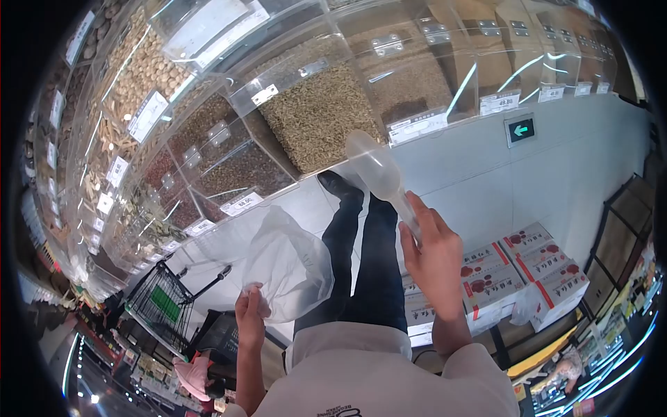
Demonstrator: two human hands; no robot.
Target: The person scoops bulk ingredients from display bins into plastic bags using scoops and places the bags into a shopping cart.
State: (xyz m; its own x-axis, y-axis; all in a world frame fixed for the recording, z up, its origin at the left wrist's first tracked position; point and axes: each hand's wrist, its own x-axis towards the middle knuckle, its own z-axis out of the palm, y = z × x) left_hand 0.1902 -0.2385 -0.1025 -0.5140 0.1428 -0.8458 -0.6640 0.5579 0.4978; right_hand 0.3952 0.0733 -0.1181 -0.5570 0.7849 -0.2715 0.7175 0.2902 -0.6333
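My left hand [251,316] pinches the edge of a thin white plastic bag [288,267], which hangs spread out over the floor. In my right hand [434,254] is the handle of a translucent plastic scoop [379,167]. The scoop's bowl points up and left, its tip near the front edge of a clear bin of greenish-brown seeds [316,108]. The seed bin's top looks open. No seeds can be made out in the scoop. The bag looks empty.
Clear lidded bins with price labels [500,103] line both sides. A shopping cart [163,306] stands at lower left, near a person in pink [194,377]. Red and white boxes [490,278] are stacked at right. Another person [568,368] is at lower right. A green arrow sign [521,130] is on the white panel.
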